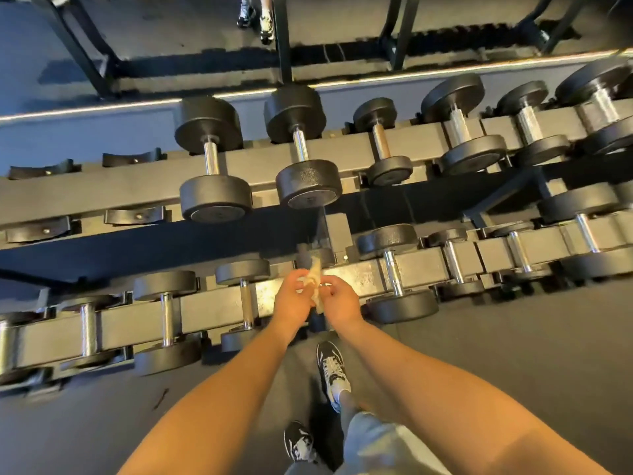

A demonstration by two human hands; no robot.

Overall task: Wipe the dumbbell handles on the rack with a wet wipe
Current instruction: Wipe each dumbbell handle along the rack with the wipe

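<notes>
Both hands meet over the lower rack (212,313): left hand (294,299) and right hand (339,301) pinch the wet wipe (315,277) between them, readying it. Next, I'd say, wrap the nearest dumbbell handle (247,303).

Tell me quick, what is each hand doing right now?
Left hand: fingers curled, pinching the crumpled pale wet wipe.
Right hand: fingers curled, pinching the same wipe.
</notes>
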